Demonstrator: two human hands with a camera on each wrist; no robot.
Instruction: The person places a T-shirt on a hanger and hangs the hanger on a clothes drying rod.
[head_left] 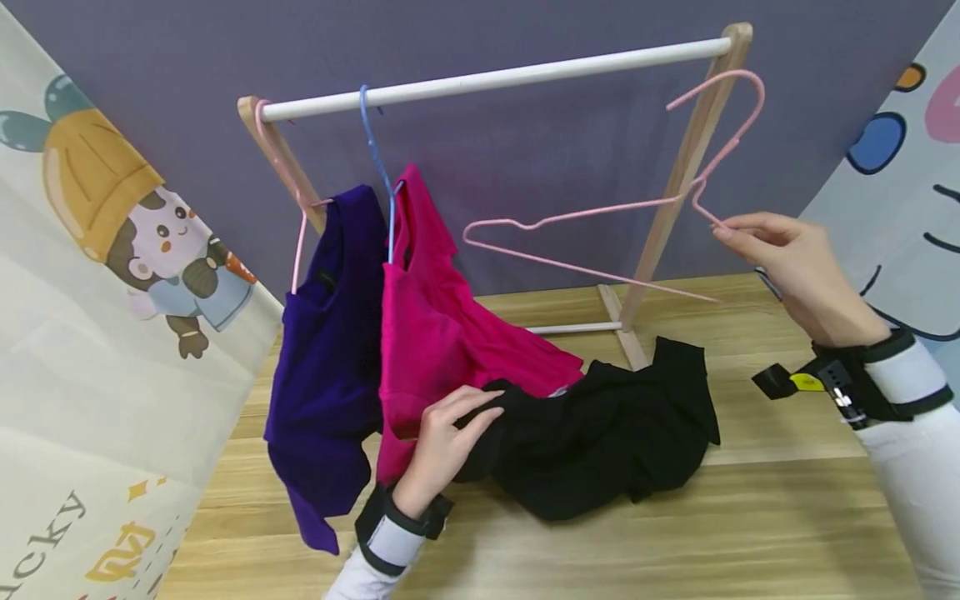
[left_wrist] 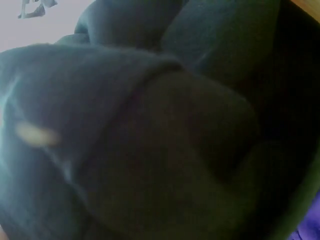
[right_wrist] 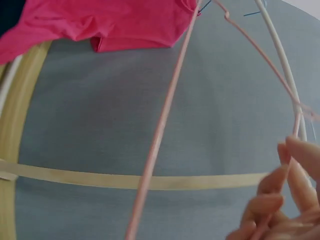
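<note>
My right hand (head_left: 795, 258) holds up a bare pink clothes hanger (head_left: 592, 210), pinching its shoulder wire close to the hook. The right wrist view shows the thumb and fingers of that hand around the wire. At the lower middle, my left hand (head_left: 442, 442) pinches the left edge of a crumpled black T-shirt (head_left: 600, 442) between thumb and fingers. Black cloth (left_wrist: 150, 140) fills most of the left wrist view, where only a blurred fingertip shows. Beside the left hand hangs a bright pink top (head_left: 427, 325) on a blue hanger (head_left: 377, 158).
A rack with a white rail (head_left: 510, 77) and wooden uprights (head_left: 678, 192) stands on the wood-grain surface (head_left: 750, 517). A purple top (head_left: 330, 358) hangs from another pink hanger (head_left: 281, 158) at the rail's left end. Printed cloths (head_left: 112, 400) flank both sides.
</note>
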